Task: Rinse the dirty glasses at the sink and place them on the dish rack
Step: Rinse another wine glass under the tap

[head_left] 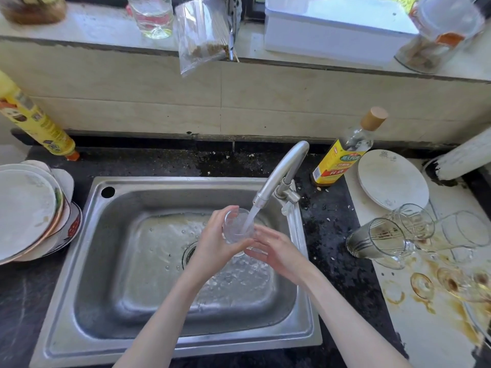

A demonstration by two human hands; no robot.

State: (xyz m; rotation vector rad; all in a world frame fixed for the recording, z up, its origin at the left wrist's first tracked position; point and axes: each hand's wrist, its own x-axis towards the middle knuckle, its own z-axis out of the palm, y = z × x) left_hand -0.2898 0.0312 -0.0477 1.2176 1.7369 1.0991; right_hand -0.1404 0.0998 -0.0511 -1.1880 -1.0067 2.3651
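My left hand [212, 240] grips a clear glass [236, 227] over the steel sink [87, 261], its mouth tilted up under the stream of water from the tap [281, 171]. My right hand [276, 251] touches the base of the glass, its fingers spread and nearly straight. Several dirty glasses [385, 240] lie tipped on the white, brown-stained counter [414, 328] to the right of the sink. I see no dish rack.
Stacked dirty plates [26, 208] sit left of the sink. A yellow bottle [34, 123] stands at the back left, an oil bottle [342, 152] and a white plate [390, 179] behind the glasses. Jars, a bag and a white box line the window ledge.
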